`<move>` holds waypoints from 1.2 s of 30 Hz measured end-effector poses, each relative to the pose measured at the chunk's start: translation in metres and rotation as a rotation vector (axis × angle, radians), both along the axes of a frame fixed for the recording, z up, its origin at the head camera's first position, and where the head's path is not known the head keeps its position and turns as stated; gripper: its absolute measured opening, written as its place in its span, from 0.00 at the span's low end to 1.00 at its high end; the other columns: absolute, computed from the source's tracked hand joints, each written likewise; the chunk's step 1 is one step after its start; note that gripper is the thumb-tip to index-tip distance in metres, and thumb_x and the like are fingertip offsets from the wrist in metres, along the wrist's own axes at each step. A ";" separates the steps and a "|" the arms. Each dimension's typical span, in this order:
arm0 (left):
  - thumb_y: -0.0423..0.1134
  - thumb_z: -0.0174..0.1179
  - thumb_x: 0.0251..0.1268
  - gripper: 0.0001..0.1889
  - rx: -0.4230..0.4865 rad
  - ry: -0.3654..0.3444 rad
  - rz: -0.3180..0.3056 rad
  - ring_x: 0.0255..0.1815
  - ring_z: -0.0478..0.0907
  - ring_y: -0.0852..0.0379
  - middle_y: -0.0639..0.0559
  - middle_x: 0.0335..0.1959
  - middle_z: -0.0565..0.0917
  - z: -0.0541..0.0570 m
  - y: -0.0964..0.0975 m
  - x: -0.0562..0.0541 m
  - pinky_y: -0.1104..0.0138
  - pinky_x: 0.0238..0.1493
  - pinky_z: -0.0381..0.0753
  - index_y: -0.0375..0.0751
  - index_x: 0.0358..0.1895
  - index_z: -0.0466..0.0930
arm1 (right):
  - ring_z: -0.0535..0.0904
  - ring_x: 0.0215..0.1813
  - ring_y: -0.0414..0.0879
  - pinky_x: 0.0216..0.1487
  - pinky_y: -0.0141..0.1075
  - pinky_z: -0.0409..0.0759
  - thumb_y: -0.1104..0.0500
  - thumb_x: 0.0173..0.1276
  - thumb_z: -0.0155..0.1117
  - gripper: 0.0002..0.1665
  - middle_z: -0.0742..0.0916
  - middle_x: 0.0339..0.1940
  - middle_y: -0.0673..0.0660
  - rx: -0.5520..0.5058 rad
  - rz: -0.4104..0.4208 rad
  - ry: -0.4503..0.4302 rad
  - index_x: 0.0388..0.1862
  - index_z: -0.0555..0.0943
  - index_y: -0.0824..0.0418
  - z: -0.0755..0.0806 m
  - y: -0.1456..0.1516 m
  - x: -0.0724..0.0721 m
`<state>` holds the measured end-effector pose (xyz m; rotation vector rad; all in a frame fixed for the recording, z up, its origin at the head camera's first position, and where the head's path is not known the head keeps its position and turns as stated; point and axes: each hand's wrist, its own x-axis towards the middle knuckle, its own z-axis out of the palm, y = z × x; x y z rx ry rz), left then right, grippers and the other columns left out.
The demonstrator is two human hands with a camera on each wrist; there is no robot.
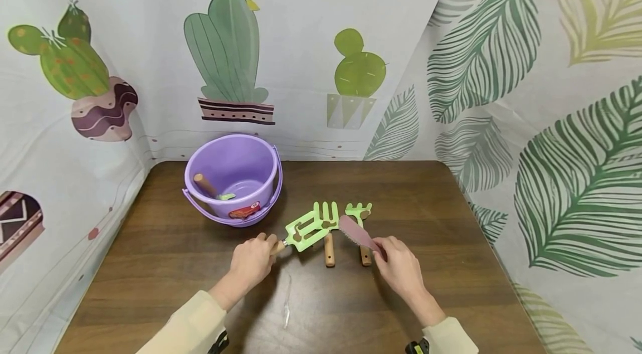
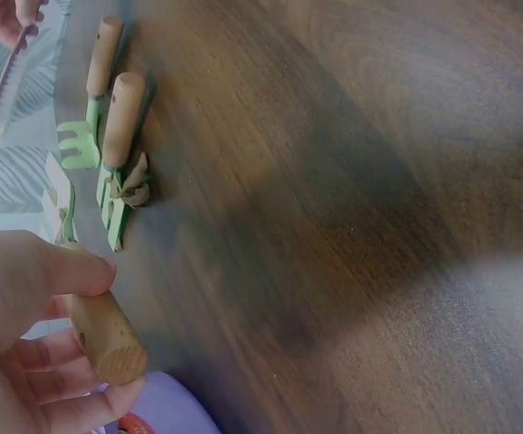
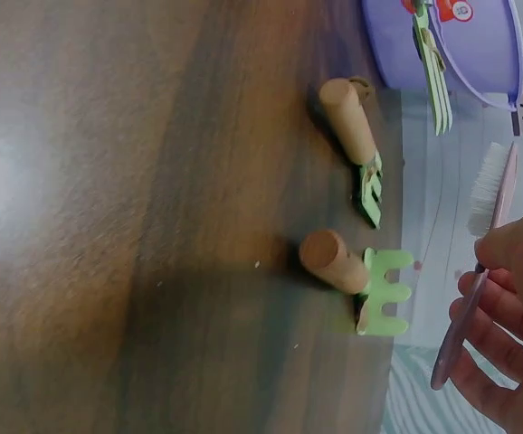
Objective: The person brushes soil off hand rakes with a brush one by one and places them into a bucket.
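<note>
My left hand (image 1: 252,260) grips the wooden handle (image 2: 106,339) of a light-green slotted garden shovel (image 1: 304,229), held above the table. In my right hand (image 1: 399,266) is a pink brush (image 3: 494,203) with pale bristles, pinched by its handle. Under and beside these lie a small green garden fork (image 1: 329,248) and a small green rake (image 1: 365,255), both with wooden handles toward me. The shovel's head partly overlaps the fork in the head view, and the brush passes over the rake.
A purple bucket (image 1: 232,148) stands at the back left of the brown table (image 1: 426,203), its handle lowered in front. Inside it leans another wooden-handled green tool (image 1: 205,184). A thin clear strip (image 1: 287,309) lies near the front. A patterned curtain (image 1: 301,19) hangs behind.
</note>
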<state>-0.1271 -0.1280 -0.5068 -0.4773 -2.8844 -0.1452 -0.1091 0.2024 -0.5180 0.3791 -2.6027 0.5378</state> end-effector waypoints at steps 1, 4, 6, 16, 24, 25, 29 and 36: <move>0.39 0.71 0.36 0.16 -0.001 0.002 -0.003 0.19 0.74 0.51 0.53 0.20 0.71 0.000 0.000 0.001 0.60 0.14 0.70 0.46 0.28 0.71 | 0.77 0.31 0.42 0.28 0.39 0.77 0.62 0.49 0.71 0.14 0.83 0.30 0.49 0.002 0.007 0.002 0.38 0.82 0.56 0.001 -0.002 -0.001; 0.40 0.71 0.36 0.17 0.001 0.011 -0.013 0.18 0.74 0.51 0.53 0.20 0.71 0.001 0.001 0.003 0.60 0.14 0.71 0.46 0.27 0.71 | 0.77 0.31 0.42 0.29 0.39 0.77 0.62 0.49 0.71 0.14 0.83 0.30 0.49 0.008 0.020 0.008 0.38 0.82 0.57 0.004 -0.006 -0.003; 0.40 0.71 0.35 0.17 0.005 0.022 -0.021 0.18 0.74 0.51 0.53 0.20 0.70 0.001 0.001 0.004 0.60 0.14 0.71 0.46 0.27 0.71 | 0.77 0.31 0.43 0.29 0.39 0.77 0.62 0.50 0.71 0.14 0.83 0.31 0.49 0.012 0.026 0.003 0.38 0.83 0.57 0.006 -0.009 -0.004; 0.41 0.72 0.35 0.17 0.004 0.059 -0.052 0.17 0.74 0.52 0.53 0.20 0.71 -0.001 0.002 0.009 0.61 0.14 0.71 0.45 0.27 0.71 | 0.77 0.33 0.43 0.30 0.39 0.78 0.63 0.50 0.69 0.15 0.82 0.31 0.48 0.030 0.070 -0.024 0.40 0.83 0.55 0.013 -0.025 -0.010; 0.41 0.72 0.36 0.17 0.017 0.028 -0.065 0.17 0.73 0.53 0.54 0.20 0.72 0.001 0.007 0.013 0.62 0.14 0.71 0.46 0.28 0.73 | 0.75 0.31 0.42 0.29 0.37 0.76 0.62 0.51 0.70 0.13 0.82 0.30 0.48 0.050 0.145 0.002 0.38 0.82 0.56 0.015 -0.041 -0.012; 0.41 0.72 0.36 0.17 0.012 0.024 -0.063 0.17 0.73 0.54 0.54 0.21 0.72 0.001 0.008 0.013 0.62 0.14 0.71 0.46 0.29 0.73 | 0.75 0.31 0.42 0.30 0.37 0.76 0.62 0.51 0.69 0.13 0.81 0.30 0.48 0.053 0.155 0.011 0.38 0.82 0.56 0.014 -0.043 -0.012; 0.43 0.72 0.37 0.18 -0.010 0.009 -0.054 0.18 0.74 0.54 0.53 0.21 0.72 0.001 0.012 0.014 0.62 0.14 0.72 0.46 0.30 0.73 | 0.77 0.33 0.42 0.32 0.36 0.77 0.62 0.51 0.69 0.13 0.82 0.30 0.48 0.070 0.197 0.036 0.38 0.82 0.56 0.013 -0.050 -0.012; 0.44 0.72 0.37 0.18 -0.014 -0.030 -0.048 0.18 0.74 0.54 0.54 0.22 0.72 0.001 0.016 0.015 0.61 0.15 0.73 0.47 0.30 0.73 | 0.80 0.35 0.43 0.46 0.40 0.78 0.62 0.50 0.69 0.13 0.82 0.31 0.49 0.095 0.243 0.065 0.38 0.82 0.57 0.008 -0.058 -0.012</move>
